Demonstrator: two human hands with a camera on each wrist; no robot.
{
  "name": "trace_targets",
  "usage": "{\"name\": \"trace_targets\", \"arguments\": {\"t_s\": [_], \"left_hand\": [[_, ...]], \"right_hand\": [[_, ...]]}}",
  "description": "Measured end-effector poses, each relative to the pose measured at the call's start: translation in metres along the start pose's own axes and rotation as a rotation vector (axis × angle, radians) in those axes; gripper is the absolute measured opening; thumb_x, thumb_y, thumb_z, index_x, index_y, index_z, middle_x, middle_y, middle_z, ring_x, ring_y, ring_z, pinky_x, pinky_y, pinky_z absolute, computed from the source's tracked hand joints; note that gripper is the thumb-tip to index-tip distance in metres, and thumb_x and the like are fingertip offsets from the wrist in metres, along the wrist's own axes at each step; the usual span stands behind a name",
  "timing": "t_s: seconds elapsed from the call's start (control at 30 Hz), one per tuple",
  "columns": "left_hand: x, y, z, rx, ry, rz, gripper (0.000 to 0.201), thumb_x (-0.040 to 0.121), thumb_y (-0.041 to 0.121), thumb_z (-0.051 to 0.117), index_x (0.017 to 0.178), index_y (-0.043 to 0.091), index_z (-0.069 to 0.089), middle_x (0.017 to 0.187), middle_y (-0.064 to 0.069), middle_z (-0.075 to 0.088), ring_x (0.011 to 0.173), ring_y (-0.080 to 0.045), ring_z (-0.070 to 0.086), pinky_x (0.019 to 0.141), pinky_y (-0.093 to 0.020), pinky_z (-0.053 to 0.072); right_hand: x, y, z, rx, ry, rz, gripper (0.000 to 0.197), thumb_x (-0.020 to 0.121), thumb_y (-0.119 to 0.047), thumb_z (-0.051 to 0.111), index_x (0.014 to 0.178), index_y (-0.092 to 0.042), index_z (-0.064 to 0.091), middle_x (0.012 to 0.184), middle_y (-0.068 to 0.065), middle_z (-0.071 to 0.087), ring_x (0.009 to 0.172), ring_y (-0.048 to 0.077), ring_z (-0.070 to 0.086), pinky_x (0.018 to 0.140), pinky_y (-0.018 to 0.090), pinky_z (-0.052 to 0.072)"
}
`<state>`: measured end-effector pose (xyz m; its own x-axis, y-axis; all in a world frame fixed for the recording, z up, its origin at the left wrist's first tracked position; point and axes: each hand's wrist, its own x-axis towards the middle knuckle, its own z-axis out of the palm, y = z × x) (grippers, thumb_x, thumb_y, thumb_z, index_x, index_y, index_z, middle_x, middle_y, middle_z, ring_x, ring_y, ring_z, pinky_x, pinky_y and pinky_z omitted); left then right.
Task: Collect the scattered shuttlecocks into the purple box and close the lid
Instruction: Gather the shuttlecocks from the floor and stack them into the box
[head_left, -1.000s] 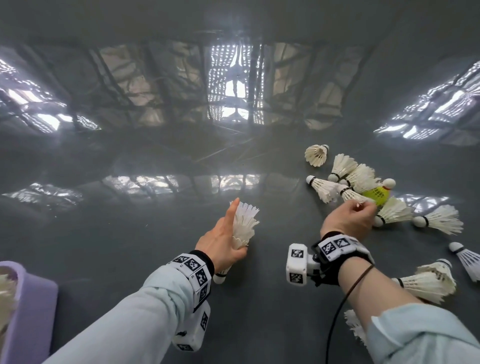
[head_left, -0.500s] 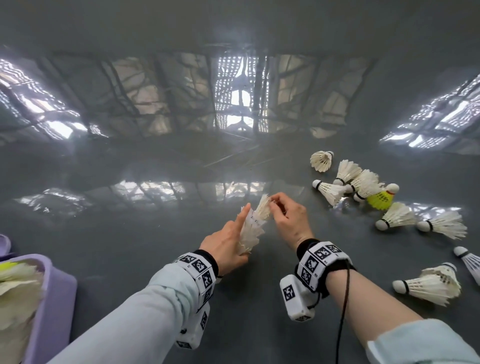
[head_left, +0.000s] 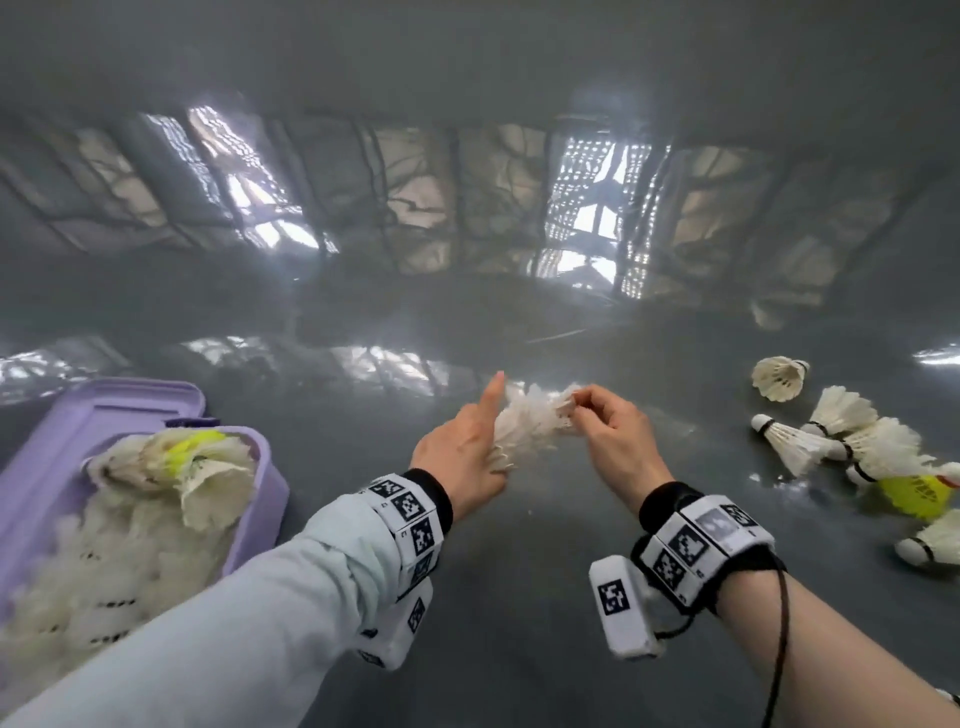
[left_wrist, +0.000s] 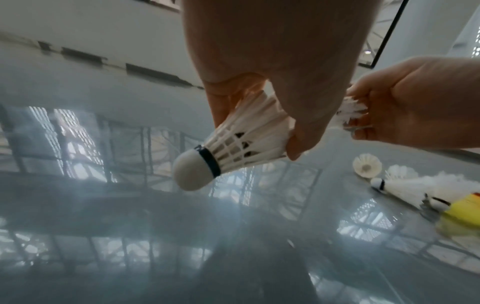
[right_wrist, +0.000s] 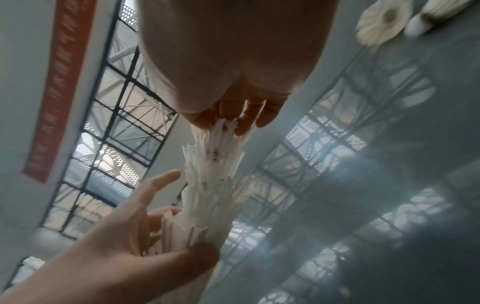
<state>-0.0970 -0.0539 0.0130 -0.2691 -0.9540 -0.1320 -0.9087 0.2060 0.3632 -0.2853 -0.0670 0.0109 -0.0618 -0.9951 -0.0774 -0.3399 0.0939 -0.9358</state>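
Observation:
My left hand (head_left: 470, 444) grips a nested stack of white shuttlecocks (head_left: 524, 426) above the grey floor, thumb pointing up. In the left wrist view the lowest shuttlecock (left_wrist: 241, 144) shows its cork and black band. My right hand (head_left: 597, 421) pinches the feather tips of the stack's top shuttlecock (right_wrist: 221, 131). The purple box (head_left: 270, 483) stands open at the left, heaped with white shuttlecocks and a yellow one (head_left: 192, 447). Its lid (head_left: 104, 410) lies flat behind it. Several loose white shuttlecocks (head_left: 795, 447) and a yellow one (head_left: 914, 493) lie at the right.
The floor is glossy grey and mirrors roof trusses and windows. Bare floor separates the box from the loose pile on the right. A black cord (head_left: 779, 639) runs along my right forearm.
My right hand left the pile with a shuttlecock and brought it onto the stack in my left hand. The view swung left, so the box now shows fully.

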Motion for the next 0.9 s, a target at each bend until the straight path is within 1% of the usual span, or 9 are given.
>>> {"name": "trace_targets", "arguments": {"t_s": [0.17,0.27,0.33,0.43,0.5,0.6,0.7,0.8,0.9], "left_hand": [[-0.038,-0.063,-0.066,0.17,0.173,-0.131,0.092,0.084,0.02,0.06,0.152,0.026,-0.001,0.132,-0.005,0.045,0.111,-0.03,0.05,0.082,-0.041,0.043],[-0.071,-0.108,-0.102,0.277,0.3,-0.207,0.089,0.075,0.008,0.061,0.152,0.021,0.017,0.124,-0.008,0.048,0.103,-0.031,0.048,0.081,-0.042,0.039],[-0.099,-0.139,-0.124,0.29,0.399,-0.245,0.084,0.068,0.003,0.062,0.145,0.018,0.033,0.115,-0.009,0.051,0.097,-0.029,0.049,0.075,-0.04,0.041],[-0.135,-0.17,-0.151,0.335,0.496,-0.273,0.074,0.065,0.009,0.069,0.135,0.018,0.047,0.11,-0.005,0.051,0.096,-0.027,0.049,0.075,-0.037,0.039],[-0.157,-0.185,-0.164,0.322,0.533,-0.285,0.066,0.066,0.017,0.058,0.132,0.019,0.05,0.111,-0.004,0.052,0.099,-0.028,0.05,0.077,-0.037,0.04],[-0.176,-0.204,-0.168,0.245,0.537,-0.286,0.069,0.064,0.015,0.059,0.132,0.02,0.049,0.113,-0.003,0.052,0.102,-0.026,0.05,0.083,-0.045,0.046],[-0.185,-0.222,-0.152,0.163,0.449,-0.292,0.072,0.061,0.017,0.052,0.133,0.016,0.05,0.113,-0.005,0.051,0.103,-0.023,0.047,0.088,-0.043,0.044],[-0.188,-0.238,-0.123,0.114,0.29,-0.28,0.07,0.064,0.021,0.041,0.134,0.017,0.05,0.116,-0.007,0.051,0.103,-0.024,0.045,0.093,-0.044,0.04],[-0.184,-0.242,-0.103,-0.083,0.265,-0.334,0.066,0.069,0.022,0.035,0.132,0.013,0.053,0.124,-0.011,0.053,0.111,-0.023,0.044,0.101,-0.042,0.033]], "right_hand": [[0.009,-0.058,0.079,0.057,-0.203,-0.115,0.019,0.089,-0.012,0.051,0.086,-0.018,0.069,0.088,0.001,0.072,0.087,0.021,0.065,0.085,0.04,0.05],[0.003,-0.095,0.135,0.154,-0.297,-0.184,0.017,0.088,-0.015,0.051,0.089,-0.014,0.069,0.091,0.008,0.071,0.089,0.023,0.065,0.09,0.051,0.049],[-0.009,-0.12,0.172,0.219,-0.382,-0.229,0.018,0.089,-0.011,0.051,0.091,-0.013,0.069,0.092,0.006,0.072,0.089,0.021,0.065,0.09,0.047,0.05],[-0.032,-0.149,0.204,0.305,-0.448,-0.297,0.019,0.091,-0.006,0.051,0.092,-0.01,0.069,0.092,0.006,0.072,0.084,0.013,0.063,0.085,0.042,0.05],[-0.05,-0.163,0.221,0.323,-0.489,-0.329,0.018,0.091,-0.012,0.051,0.092,-0.015,0.068,0.092,0.003,0.072,0.084,0.017,0.065,0.081,0.039,0.052],[-0.068,-0.169,0.236,0.273,-0.515,-0.386,0.016,0.092,-0.018,0.05,0.091,-0.014,0.066,0.086,0.01,0.068,0.077,0.027,0.06,0.07,0.038,0.049],[-0.084,-0.16,0.246,0.168,-0.56,-0.432,0.019,0.094,-0.016,0.05,0.077,-0.015,0.057,0.068,0.001,0.057,0.057,0.007,0.044,0.055,0.024,0.036],[-0.097,-0.142,0.251,-0.045,-0.667,-0.388,0.025,0.094,-0.021,0.05,0.07,-0.028,0.046,0.062,-0.011,0.047,0.056,0.004,0.043,0.054,0.019,0.032],[-0.107,-0.129,0.252,-0.139,-0.816,-0.356,0.015,0.093,-0.018,0.046,0.08,-0.023,0.051,0.067,-0.01,0.053,0.06,0.007,0.046,0.06,0.025,0.039]]}}
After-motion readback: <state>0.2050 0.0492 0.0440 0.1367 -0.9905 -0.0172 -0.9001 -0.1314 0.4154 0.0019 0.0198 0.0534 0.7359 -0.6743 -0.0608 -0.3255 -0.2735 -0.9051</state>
